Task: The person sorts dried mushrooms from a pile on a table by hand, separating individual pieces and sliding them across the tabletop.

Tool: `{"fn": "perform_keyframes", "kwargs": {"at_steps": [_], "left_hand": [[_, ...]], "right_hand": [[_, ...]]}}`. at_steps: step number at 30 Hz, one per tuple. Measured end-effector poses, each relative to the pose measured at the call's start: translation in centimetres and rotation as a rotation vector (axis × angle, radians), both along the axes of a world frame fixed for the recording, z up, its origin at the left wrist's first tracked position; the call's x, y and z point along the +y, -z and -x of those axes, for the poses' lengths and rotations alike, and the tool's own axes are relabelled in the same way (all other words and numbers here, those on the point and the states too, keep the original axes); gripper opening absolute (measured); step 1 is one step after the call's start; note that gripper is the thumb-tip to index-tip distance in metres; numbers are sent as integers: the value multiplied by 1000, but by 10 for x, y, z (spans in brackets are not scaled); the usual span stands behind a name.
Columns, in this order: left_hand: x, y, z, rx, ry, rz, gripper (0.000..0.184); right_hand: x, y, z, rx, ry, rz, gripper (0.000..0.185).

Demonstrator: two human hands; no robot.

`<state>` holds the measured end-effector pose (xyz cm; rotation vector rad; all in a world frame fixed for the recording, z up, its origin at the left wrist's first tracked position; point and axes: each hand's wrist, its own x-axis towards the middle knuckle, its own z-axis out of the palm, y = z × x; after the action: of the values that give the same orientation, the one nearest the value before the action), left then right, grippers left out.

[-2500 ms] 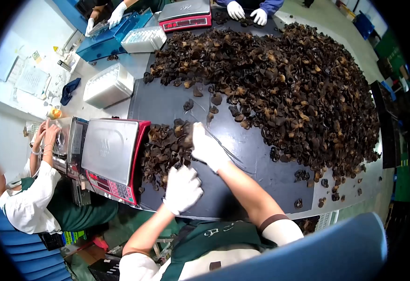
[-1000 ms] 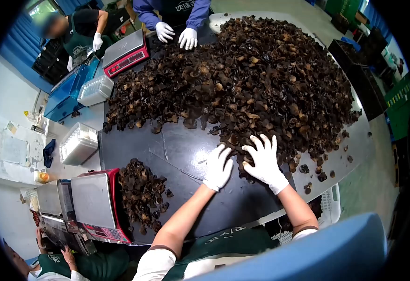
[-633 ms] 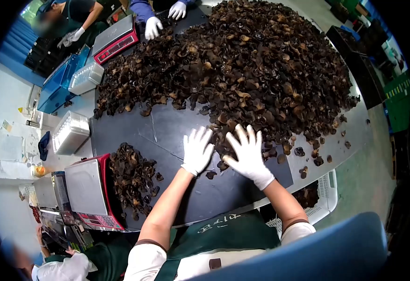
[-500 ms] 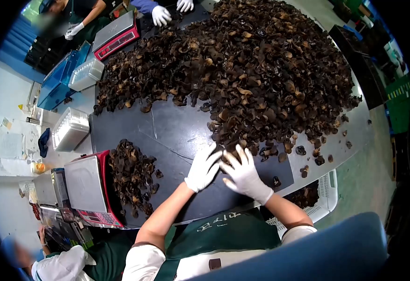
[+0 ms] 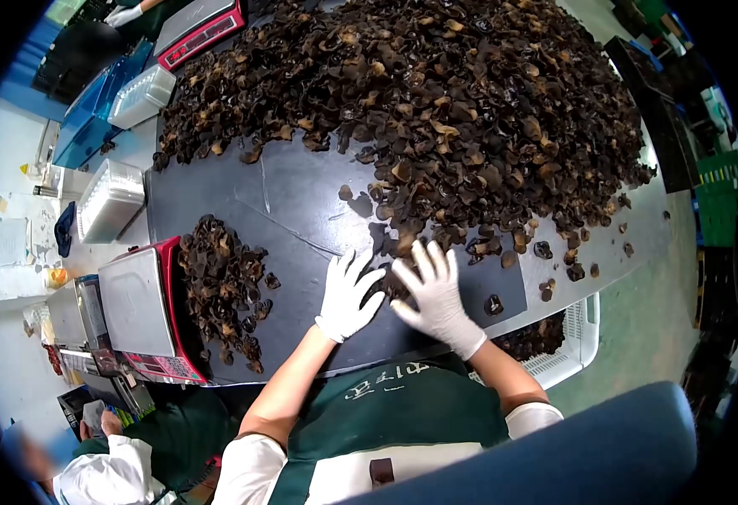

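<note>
A large heap of dried wood ear mushrooms (image 5: 470, 126) spreads over the dark table mat (image 5: 301, 198). My left hand (image 5: 349, 296), in a white glove, lies low over the mat with its fingers apart. My right hand (image 5: 438, 301), also gloved, has its fingers spread at the near edge of the heap. Between the two hands lie a few mushroom pieces (image 5: 396, 284), partly covered by the fingers. Neither hand grips anything that I can see. A smaller pile of wood ear mushrooms (image 5: 221, 290) sits to the left.
Left of the small pile stands a red scale (image 5: 137, 303); another red scale (image 5: 200, 38) is at the far left. Clear plastic boxes (image 5: 112, 202) line the left side. A white basket (image 5: 583, 337) holds mushrooms below the right edge. Co-workers are at left.
My hands have moved slightly apart, leaving a wider gap between them. A few pieces now lie loose off the heap's near edge. The view has shifted, and the gloved hands at the top have left it.
</note>
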<state>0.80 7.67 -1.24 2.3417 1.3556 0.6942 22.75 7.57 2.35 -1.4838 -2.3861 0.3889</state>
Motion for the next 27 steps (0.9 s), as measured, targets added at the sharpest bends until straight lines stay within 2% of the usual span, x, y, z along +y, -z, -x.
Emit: {"fn": "perform_keyframes", "kwargs": {"at_steps": [2,5,8,11,12,15,16,18,19,21,23,25,27], "left_hand": [[-13,16,13,-95,-51,-19,37],[-28,5,30,-224,-223,32,34],[-44,-2,49,-235,-304,120,44],[-55,1,57,-271,-341,197,47],[-53,0,56,-247,-346,171,48],[-42,1,41,-78,-259,54,53],[-37,-7,30,-2,-222,64,55],[-35,-6,17,98,-136,102,60],[-35,-2,16,76,-100,92,51],[-42,10,22,23,-127,53,41],[-51,14,39,-75,-182,42,33],[-63,13,55,-136,-237,47,38],[-76,3,69,-209,-314,120,41]], "right_hand": [[-28,15,5,8,-177,58,63],[-55,14,-2,46,-347,55,57],[-63,15,-20,237,-294,-28,50],[-55,9,-41,290,-180,-72,43],[-50,9,-45,283,-114,-76,44],[-40,8,-36,148,97,9,70],[-38,15,-30,73,72,41,81],[-33,21,-9,40,50,53,86],[-29,21,3,46,35,57,88],[-23,17,22,43,-47,59,78],[-18,3,36,106,-271,129,68],[-25,6,45,176,-478,91,60],[-34,14,47,333,-594,-26,44]]}}
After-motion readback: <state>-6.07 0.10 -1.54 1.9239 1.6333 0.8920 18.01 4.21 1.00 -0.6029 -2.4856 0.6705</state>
